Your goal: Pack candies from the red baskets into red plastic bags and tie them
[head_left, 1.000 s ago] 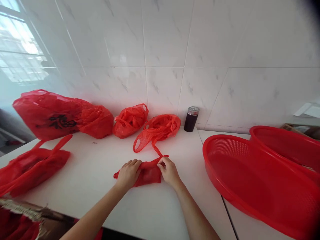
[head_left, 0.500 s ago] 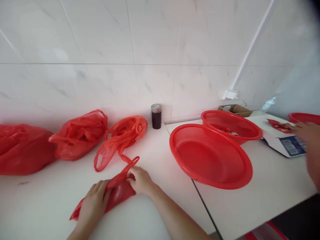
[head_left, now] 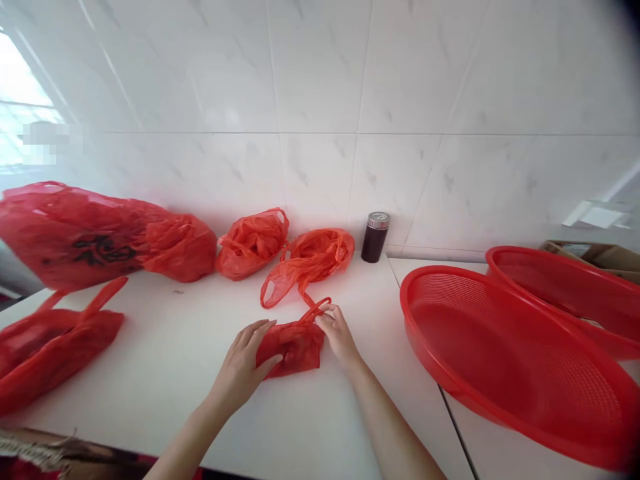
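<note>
A red plastic bag [head_left: 300,350] lies folded small on the white table, between my two hands. My left hand [head_left: 249,357] wraps over its left end, fingers on top and thumb along the near side. At the upper right corner, my right hand [head_left: 337,333] pinches the bag by its handle loops. Just behind it rests a crumpled red bag [head_left: 320,257] whose loose handle trails toward my right hand. Whatever the folded bag may contain is hidden.
Along the tiled wall stand a bunched red bag [head_left: 255,243], a large stuffed red bag [head_left: 100,233] and a dark tumbler [head_left: 375,237]. Another red bag [head_left: 60,340] lies at the left. Two red baskets, a near one [head_left: 480,347] and a far one [head_left: 560,283], fill the right side.
The view has swung left, bringing more bags into sight and losing the scale and another person's hand. The bag between my hands is now folded shorter, and my left hand's fingers are spread wider.
</note>
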